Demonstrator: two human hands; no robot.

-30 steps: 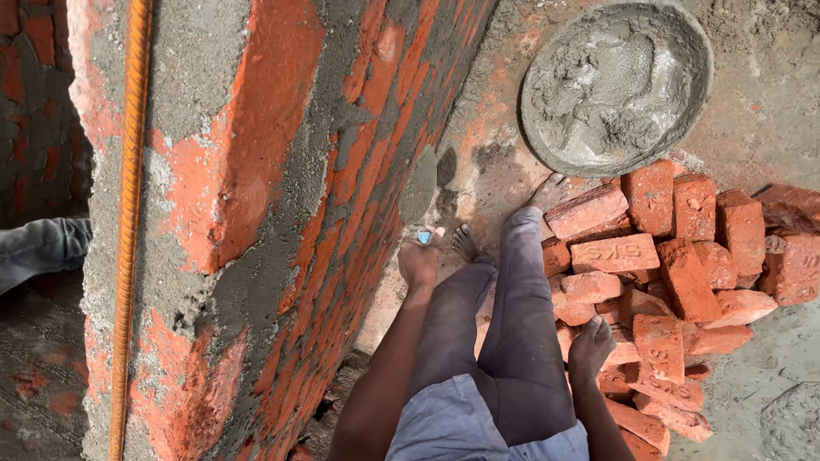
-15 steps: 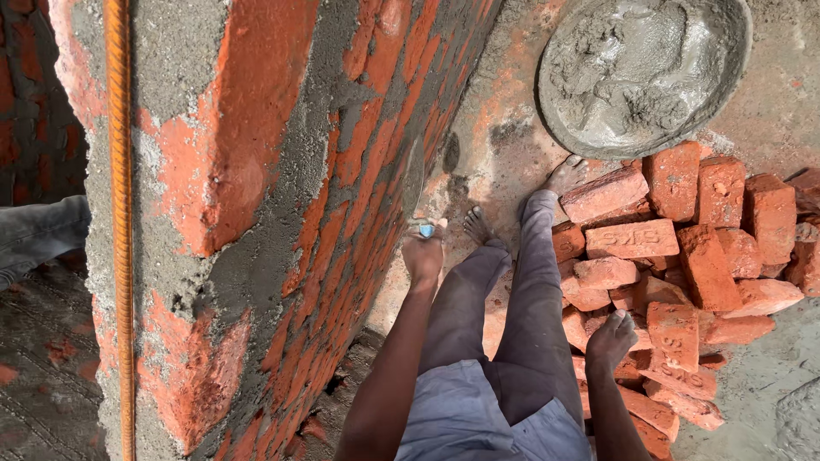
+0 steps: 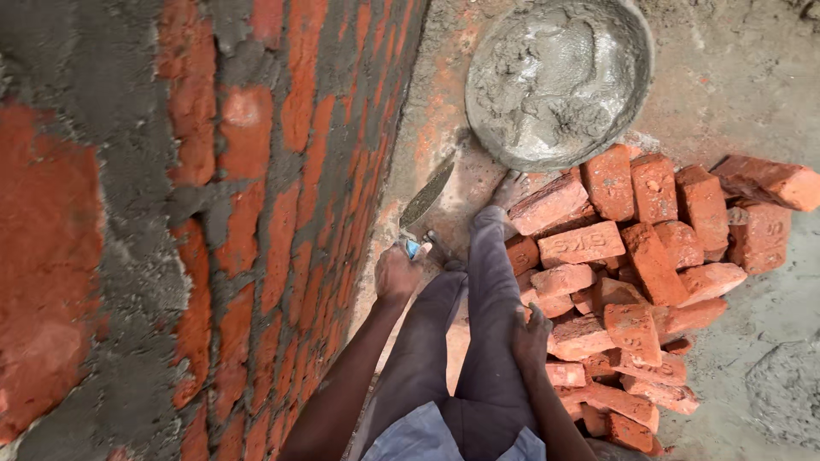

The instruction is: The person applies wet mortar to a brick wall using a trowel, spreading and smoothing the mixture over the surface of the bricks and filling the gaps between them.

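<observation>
— What's the left hand (image 3: 398, 275) got?

— A trowel (image 3: 425, 198). The grip is closed tight around the handle, which shows a bit of blue at the fist, and the flat grey blade sticks out forward, over the ground between the brick wall (image 3: 282, 196) and the mortar pan (image 3: 559, 81). The blade tip stops just short of the pan's rim; I can't tell whether it touches the ground.

— And the other one?

— The right hand (image 3: 531, 335) hangs beside the person's right leg, right at the edge of the pile of red bricks (image 3: 632, 273). The fingers are loosely curled and hold nothing (as far as I can see from up here). Whether the fingertips brush the nearest brick, I can't say.

— What's in the pan?

— Wet grey mortar, lumpy, spread across the round metal pan. It sits on the dusty ground just beyond the brick pile, touching or nearly touching the top bricks.

— Where's the person standing?

— Close against the wall, in grey trousers (image 3: 465, 341), one foot (image 3: 504, 189) forward near the pile. The wall fills the whole left side: red bricks in courses with thick grey mortar joints, some smeared over the faces. The loose bricks lie jumbled to the right, a few broken, one (image 3: 769, 181) lying a little apart at the far right edge.
</observation>
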